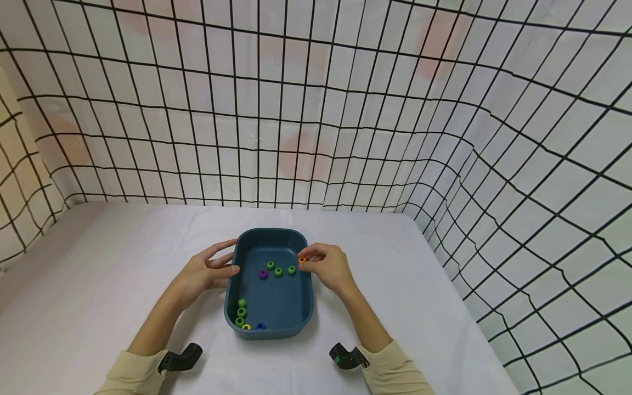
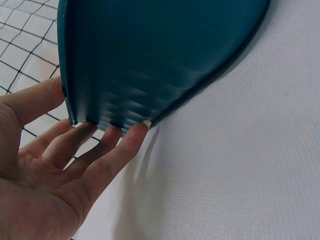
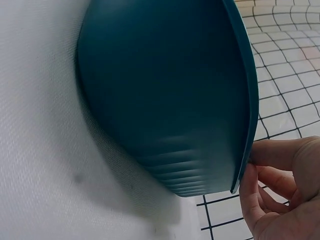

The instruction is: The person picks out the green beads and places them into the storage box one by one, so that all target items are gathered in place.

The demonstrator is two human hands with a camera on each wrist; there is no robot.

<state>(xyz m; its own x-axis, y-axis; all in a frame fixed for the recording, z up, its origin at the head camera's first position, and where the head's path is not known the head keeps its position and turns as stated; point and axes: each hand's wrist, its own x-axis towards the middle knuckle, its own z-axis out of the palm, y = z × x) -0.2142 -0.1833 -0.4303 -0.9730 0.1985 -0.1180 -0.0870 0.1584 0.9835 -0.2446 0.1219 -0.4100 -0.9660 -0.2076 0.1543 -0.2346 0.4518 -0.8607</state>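
Note:
A dark blue-green tray with rounded corners lies on the white cloth. My left hand holds its left side, the thumb at the rim and the other fingers along the outer wall; the left wrist view shows these fingers against the wall. At the right rim, my right hand pinches an orange bead just inside the wall. From the right wrist, that bead is hidden behind the tray wall. Several green beads and a purple bead lie mid-tray.
In the tray's near left corner sit more green beads, a yellow bead and a blue bead. Black grid netting over white sheeting rises behind and to the right of the table.

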